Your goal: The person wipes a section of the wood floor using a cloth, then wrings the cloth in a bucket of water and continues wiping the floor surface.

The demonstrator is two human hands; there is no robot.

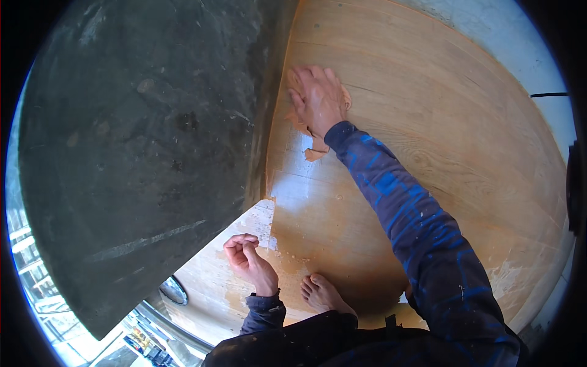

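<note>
My right hand [318, 98] is spread palm down on a crumpled orange-tan cloth [316, 151], pressing it against the wood-look floor [412, 114]. Folds of the cloth show past my fingers and below my wrist, while the part under the palm is hidden. Close by the hand, the floor meets a large dark grey panel or wall face [151, 151]. My left hand [250, 261] hangs over the floor, its fingers curled in to the thumb, and no object shows in it. A wet sheen and an orange-brown film cover much of the floor.
My bare foot [321, 293] stands on the floor near my left hand. Pale specks and patches lie around the panel's corner [266, 202]. A black-rimmed round object [174, 290] sits at lower left, near assorted items [146, 344]. White tiles [527, 59] border the floor at upper right.
</note>
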